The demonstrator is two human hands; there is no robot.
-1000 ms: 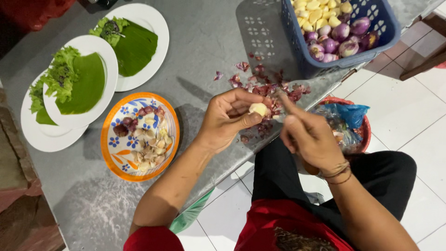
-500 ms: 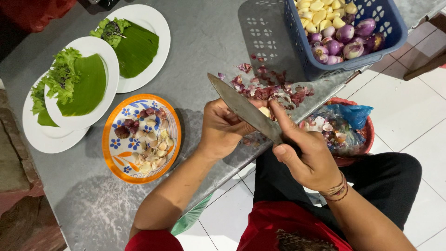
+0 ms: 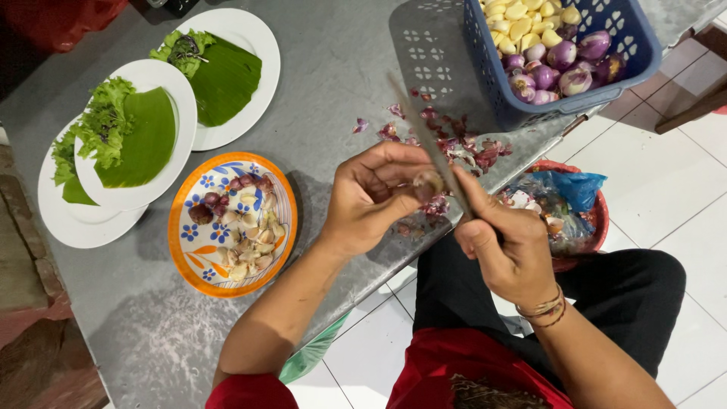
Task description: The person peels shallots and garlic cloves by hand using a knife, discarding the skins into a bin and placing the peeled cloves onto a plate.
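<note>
My left hand (image 3: 375, 193) pinches a small pale clove or shallot (image 3: 428, 184) over the edge of the grey counter (image 3: 333, 76). My right hand (image 3: 503, 242) grips a knife (image 3: 428, 140), its long blade slanting up and left across the clove. Purple skins (image 3: 454, 148) lie scattered on the counter just beyond my hands. An orange-rimmed patterned bowl (image 3: 193, 242) with peeled cloves and small shallots stands left of my left hand.
A blue basket (image 3: 492, 83) of peeled garlic and purple shallots sits at the upper right. Three white plates (image 3: 242, 30) with green leaves and lettuce stand at the upper left. A red bin (image 3: 598, 220) with scraps and a blue bag sits on the tiled floor.
The knife, unseen a second ago, came up in my right hand and now lies steeper against the clove. My left hand has kept hold of the clove.
</note>
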